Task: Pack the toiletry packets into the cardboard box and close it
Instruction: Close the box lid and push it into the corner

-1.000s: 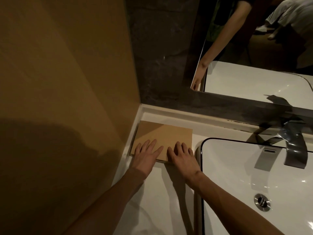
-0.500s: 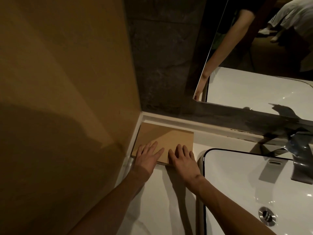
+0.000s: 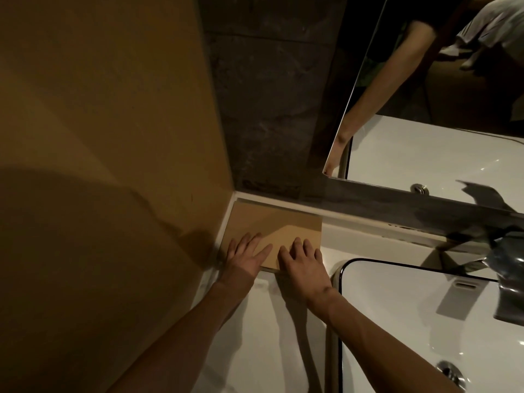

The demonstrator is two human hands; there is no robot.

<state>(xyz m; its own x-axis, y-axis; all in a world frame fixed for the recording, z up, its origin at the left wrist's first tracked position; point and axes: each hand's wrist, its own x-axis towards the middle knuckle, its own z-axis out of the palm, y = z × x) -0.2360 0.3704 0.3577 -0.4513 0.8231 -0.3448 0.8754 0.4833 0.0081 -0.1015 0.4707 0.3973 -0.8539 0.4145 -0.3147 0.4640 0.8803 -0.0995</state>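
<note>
At ten o'clock on the tabletop [image 3: 286, 336], tucked into the wall corner, the cardboard box [image 3: 272, 225] lay shut. Left hand [image 3: 245, 258] and right hand [image 3: 302, 263] rested spread flat on its lid, probably pressing it closed; no packets showed.

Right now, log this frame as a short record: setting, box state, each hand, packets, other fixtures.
setting: white counter in a corner, tan wall on the left
box: cardboard box closed, flat on the counter, pushed into the corner
left hand: flat, palm down on the box's near edge
right hand: flat, palm down on the box's near edge
packets: none visible
fixtures: sink right of the box; mirror above it
</note>
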